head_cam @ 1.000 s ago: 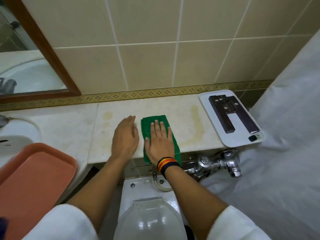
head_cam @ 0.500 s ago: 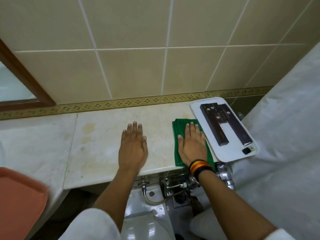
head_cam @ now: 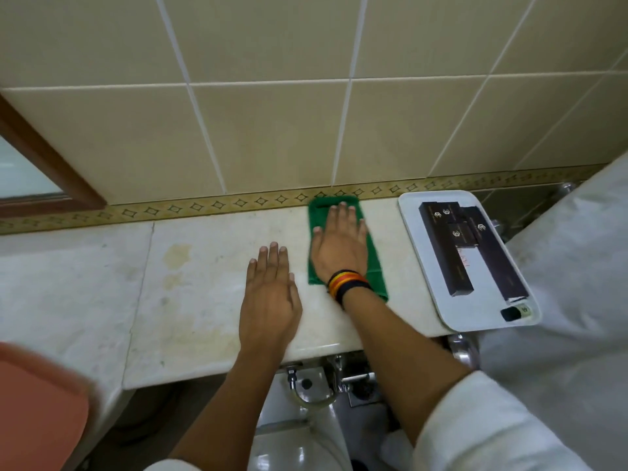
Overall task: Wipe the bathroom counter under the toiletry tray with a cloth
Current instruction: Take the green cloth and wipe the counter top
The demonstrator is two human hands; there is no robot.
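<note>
A folded green cloth lies on the pale marble counter, its far end against the patterned wall border. My right hand presses flat on the cloth, fingers stretched toward the wall, with striped bands on the wrist. My left hand rests flat and empty on the bare counter just left of the cloth. The white toiletry tray sits at the counter's right end, holding dark long boxes and a small dark item.
A tiled wall backs the counter. A wooden mirror frame is at far left. An orange tray sits at lower left. Below the counter edge are chrome flush fittings and a toilet. White sheeting hangs at right.
My right hand has pushed the cloth away from the front edge to the wall border, moving left of the tray. The left hand stays flat on the counter.
</note>
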